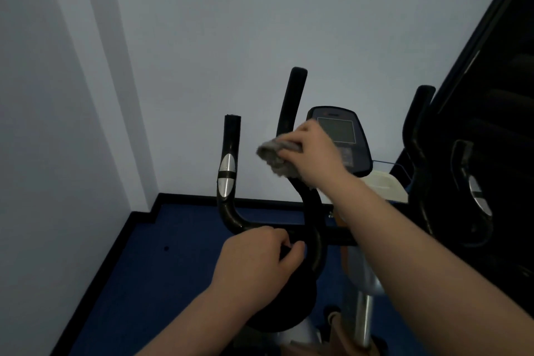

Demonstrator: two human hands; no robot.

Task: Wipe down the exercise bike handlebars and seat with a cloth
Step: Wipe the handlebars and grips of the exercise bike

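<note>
While your right hand (310, 150) curls round a grey cloth (274, 157), you press that cloth against the tall middle bar (291, 101) of the black handlebars (313, 228), about halfway up its upright stretch. The cloth is crumpled and looks thick and fuzzy, with a wad sticking out to the left of your fingers and a loose end hanging below your palm. Your left hand (257, 257) sits lower, its fingers bent over the crossbar where it meets the looping tube, gripping it. Left of that, the outer grip (228, 170) rises upright, glossy black with two silver sensor plates; its top end stands free against the wall. Behind your right hand the console (344, 139) tilts toward you, its screen dark and partly hidden by your knuckles. On the right, another upright grip (417, 124) and a second silver-plated handle (474, 196) stand just beside a dark panel (497, 95) along the frame's edge, so room is tight there. To the left there is open space: pale walls (173, 52) meet in a corner, and blue floor (144, 269) with a black skirting edge runs beneath. Below your left wrist a dark rounded shape, likely the seat (283, 306), shows only in part, and the silver post (365, 315) drops beside it.
</note>
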